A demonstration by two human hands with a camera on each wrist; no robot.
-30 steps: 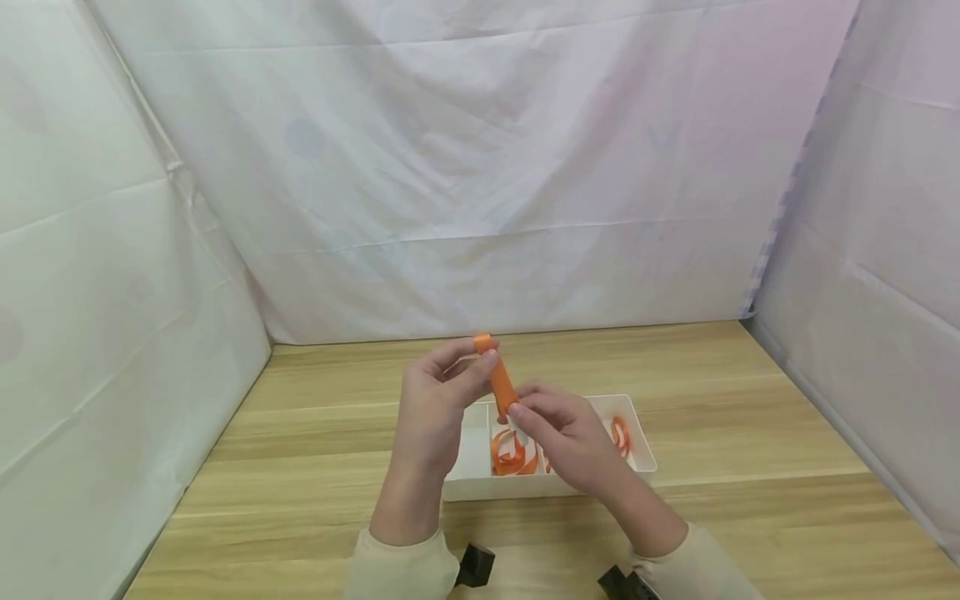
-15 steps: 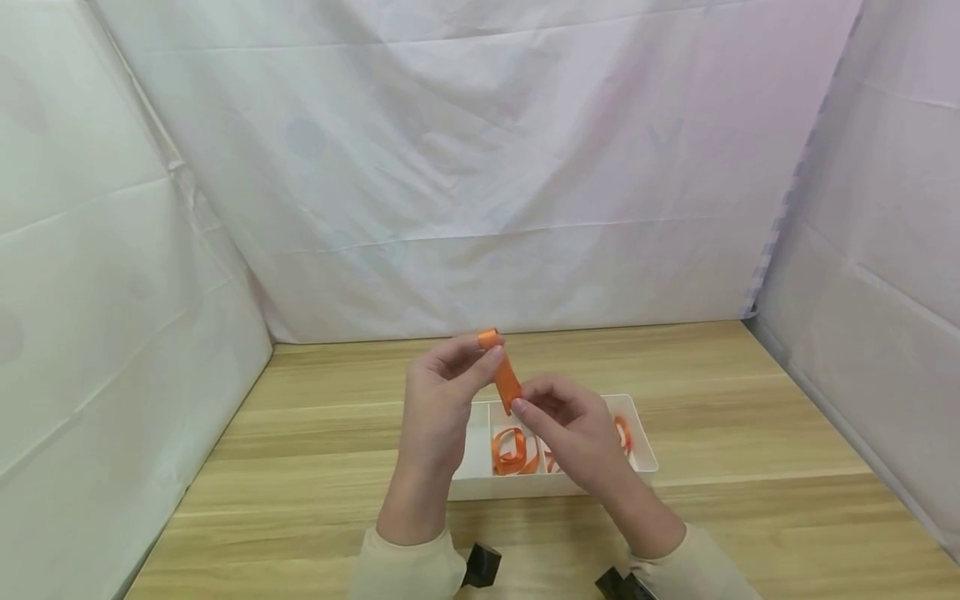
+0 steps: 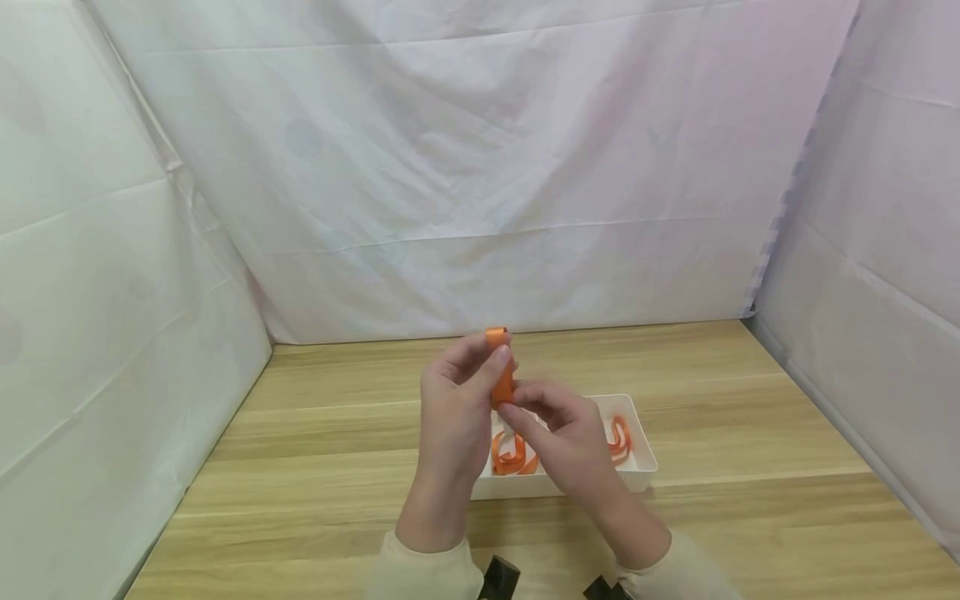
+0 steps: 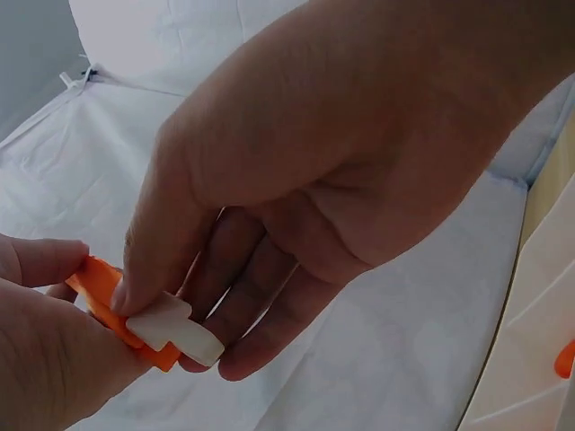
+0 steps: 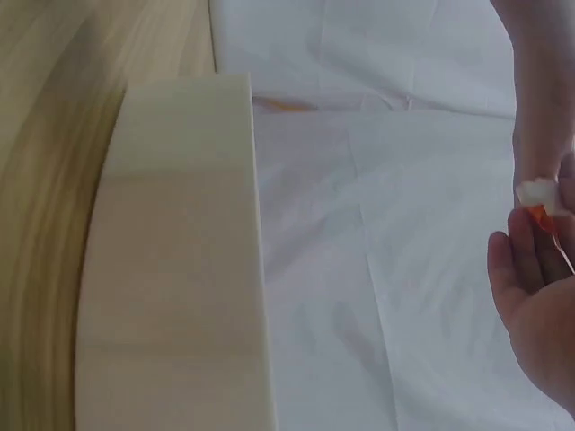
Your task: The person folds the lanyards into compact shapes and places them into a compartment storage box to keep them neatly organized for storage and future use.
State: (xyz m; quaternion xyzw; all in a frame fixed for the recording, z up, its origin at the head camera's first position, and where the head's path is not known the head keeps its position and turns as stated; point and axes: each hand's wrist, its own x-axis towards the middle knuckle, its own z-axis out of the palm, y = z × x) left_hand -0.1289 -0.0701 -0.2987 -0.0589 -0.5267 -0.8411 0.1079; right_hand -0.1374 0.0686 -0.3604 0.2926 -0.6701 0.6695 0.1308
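A folded strip of orange ribbon (image 3: 503,385) stands nearly upright between both hands, over the tray. My left hand (image 3: 456,421) pinches its upper part between thumb and fingers, and a small loop sticks out above the fingertips. Lower down, my right hand (image 3: 564,435) pinches the bottom end with thumb and forefinger. In the left wrist view a white flat piece (image 4: 163,323) lies against the orange ribbon (image 4: 101,292) at the fingertips; how it is joined cannot be seen. The right wrist view catches the white piece (image 5: 539,194) at its right edge.
Beneath the hands is a white divided tray (image 3: 525,487) on the wooden table (image 3: 300,467). Its compartments hold curled orange ribbons (image 3: 508,460), with more curled ribbon (image 3: 620,442) at the right end. White cloth (image 3: 480,167) hangs behind and at both sides.
The left hand has moved slightly right, closer to the right hand. The ribbon has turned from slanted to nearly upright, and less of it shows between the hands.
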